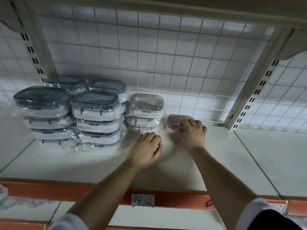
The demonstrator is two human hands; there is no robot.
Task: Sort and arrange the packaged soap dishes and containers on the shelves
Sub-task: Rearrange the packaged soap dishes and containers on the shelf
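A white shelf point(216, 155) with an orange front strip point(182, 199) stands before a wire grid point(149, 55) between slotted uprights point(259, 90).

Soap dishes point(95, 105): glossy plastic, crinkly clear film wrap. Shelf point(182, 163): smooth matt painted metal. Back grid point(149, 55): wire.

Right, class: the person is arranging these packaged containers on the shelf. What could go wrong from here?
1. The right hand grips the pink-lidded container close beside the clear-lidded stack; a sideways nudge could topple that narrow stack.
2. The left hand hovers near that stack's base and could snag its loose wrapping.
3. The grey-lidded stacks sit unevenly in glossy film, so they might slide.
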